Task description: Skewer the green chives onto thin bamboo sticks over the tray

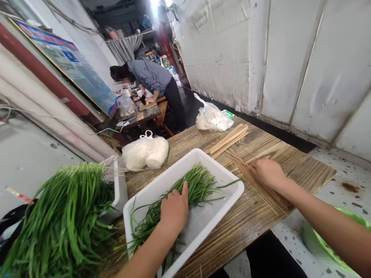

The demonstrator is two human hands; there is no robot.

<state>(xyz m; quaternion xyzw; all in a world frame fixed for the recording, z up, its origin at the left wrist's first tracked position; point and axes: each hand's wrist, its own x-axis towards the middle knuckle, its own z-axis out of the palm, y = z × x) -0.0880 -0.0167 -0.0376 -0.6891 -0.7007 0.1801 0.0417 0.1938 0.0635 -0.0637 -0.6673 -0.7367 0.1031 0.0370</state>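
Note:
My left hand (175, 208) is over a bunch of green garlic chives (195, 182) in a white plastic tray (192, 250). Its index finger points out along the stalks, while the other fingers curl down on the chives, their tips hidden. My right hand (267, 173) is closed at the thin bamboo skewers (254, 182) lying loose on the wooden table (231, 230). Its fingertips pinch at the skewers' upper part; how many it grips is hidden. A second bundle of skewers (230, 140) lies just beyond the tray.
A big heap of garlic chives (62, 229) spills from another white container (120, 187) on the left. Two plastic bags with pale contents, a left bag (146, 152) and a right bag (213, 118), stand behind the tray. Farther back, a person (152, 76) bends over another table. A green-lined bin (328, 238) is at lower right.

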